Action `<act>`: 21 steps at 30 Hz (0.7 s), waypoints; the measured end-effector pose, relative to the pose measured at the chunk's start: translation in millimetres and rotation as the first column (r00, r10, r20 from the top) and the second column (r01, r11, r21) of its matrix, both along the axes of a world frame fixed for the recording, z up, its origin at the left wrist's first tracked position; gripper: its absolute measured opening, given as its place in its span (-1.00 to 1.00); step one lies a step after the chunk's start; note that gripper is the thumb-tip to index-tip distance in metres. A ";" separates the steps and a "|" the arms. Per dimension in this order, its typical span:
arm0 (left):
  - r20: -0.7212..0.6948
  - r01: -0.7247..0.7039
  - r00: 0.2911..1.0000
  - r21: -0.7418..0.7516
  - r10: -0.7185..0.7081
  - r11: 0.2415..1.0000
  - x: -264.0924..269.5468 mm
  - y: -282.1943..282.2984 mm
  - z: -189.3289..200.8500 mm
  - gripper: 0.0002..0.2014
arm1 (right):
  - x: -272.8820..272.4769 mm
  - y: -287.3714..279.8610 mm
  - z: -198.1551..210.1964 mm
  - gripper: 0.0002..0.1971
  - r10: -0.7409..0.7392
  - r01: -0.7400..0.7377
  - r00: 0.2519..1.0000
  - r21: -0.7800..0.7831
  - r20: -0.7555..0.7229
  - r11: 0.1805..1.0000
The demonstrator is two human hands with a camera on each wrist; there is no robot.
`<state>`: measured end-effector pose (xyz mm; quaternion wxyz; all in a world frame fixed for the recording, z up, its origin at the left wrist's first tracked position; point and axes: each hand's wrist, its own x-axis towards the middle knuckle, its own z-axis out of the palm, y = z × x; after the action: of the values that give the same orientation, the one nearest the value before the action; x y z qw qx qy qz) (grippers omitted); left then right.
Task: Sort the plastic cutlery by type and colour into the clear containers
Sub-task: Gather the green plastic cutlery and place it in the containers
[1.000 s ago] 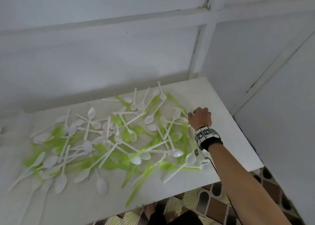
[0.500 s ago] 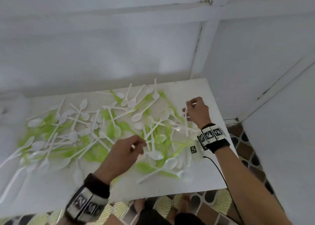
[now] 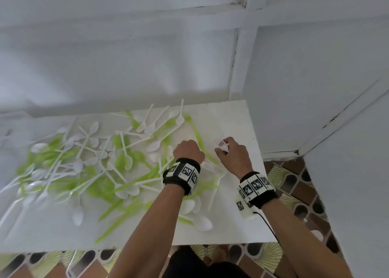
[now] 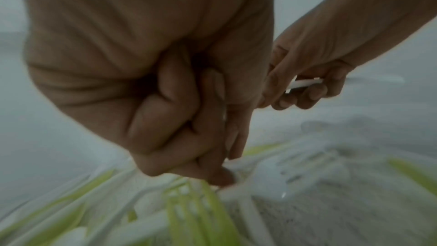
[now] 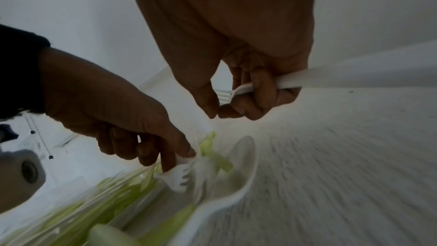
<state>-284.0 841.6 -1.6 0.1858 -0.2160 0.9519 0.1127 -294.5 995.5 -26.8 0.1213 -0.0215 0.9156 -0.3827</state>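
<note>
A head camera looks steeply down on the table (image 3: 242, 117); both close wrist cameras face the fingertips, each showing the other hand.

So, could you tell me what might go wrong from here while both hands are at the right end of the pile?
The left hand pinches a white fork tangled with green cutlery, so lifting may drag neighbours along. The right hand holds white forks near the table edge; one could slip to the floor. No containers are visible.

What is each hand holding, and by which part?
The right hand grips a white fork around its handle. The left hand pinches another white fork at its neck, just behind the tines.
</note>
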 end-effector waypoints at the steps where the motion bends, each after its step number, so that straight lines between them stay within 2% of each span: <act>1: 0.007 -0.017 1.000 0.004 0.017 1.000 -0.4 -1.5 0.9 -0.69 | -2.5 -3.3 0.3 -0.67 0.001 -0.002 1.000 -0.015 -0.019 1.000; 5: -0.019 -0.138 0.990 0.137 0.142 0.981 6.8 -13.9 2.3 -0.64 | -15.6 -26.0 6.7 -0.68 0.060 -0.061 0.996 -0.022 -0.062 0.998; 8: -0.124 -0.251 0.951 0.231 0.284 0.940 18.3 -27.9 8.2 -0.62 | -21.8 -48.7 7.7 -0.60 0.099 -0.096 0.991 0.038 -0.092 0.995; 11: -0.357 -0.280 0.842 0.353 0.405 0.893 31.4 -42.9 20.5 -0.71 | -26.7 -66.7 3.0 -0.46 0.104 -0.092 0.991 0.154 -0.078 0.984; 14: -0.494 -0.168 0.755 0.490 0.431 0.856 39.9 -57.3 27.8 -0.63 | -28.9 -79.3 0.1 -0.51 0.124 -0.118 0.992 0.251 -0.009 0.961; 16: -0.511 -0.097 0.732 0.576 0.450 0.812 42.7 -62.4 29.7 -0.64 | -28.8 -84.1 1.8 -0.60 0.110 -0.109 0.994 0.261 0.011 0.959; 18: -0.463 -0.083 0.732 0.667 0.500 0.740 44.0 -65.5 31.6 -0.67 | -28.7 -85.7 4.3 -0.69 0.076 -0.076 0.997 0.225 0.010 0.971; 21: -0.371 -0.084 0.765 0.752 0.526 0.653 45.5 -64.9 32.0 -0.73 | -26.4 -81.0 10.8 -0.61 0.012 -0.014 1.000 0.098 0.023 0.995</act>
<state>-238.5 776.8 30.3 -0.0577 -0.2514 0.7931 0.5518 -320.8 914.5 -16.0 0.1348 -0.0173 0.9317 -0.3367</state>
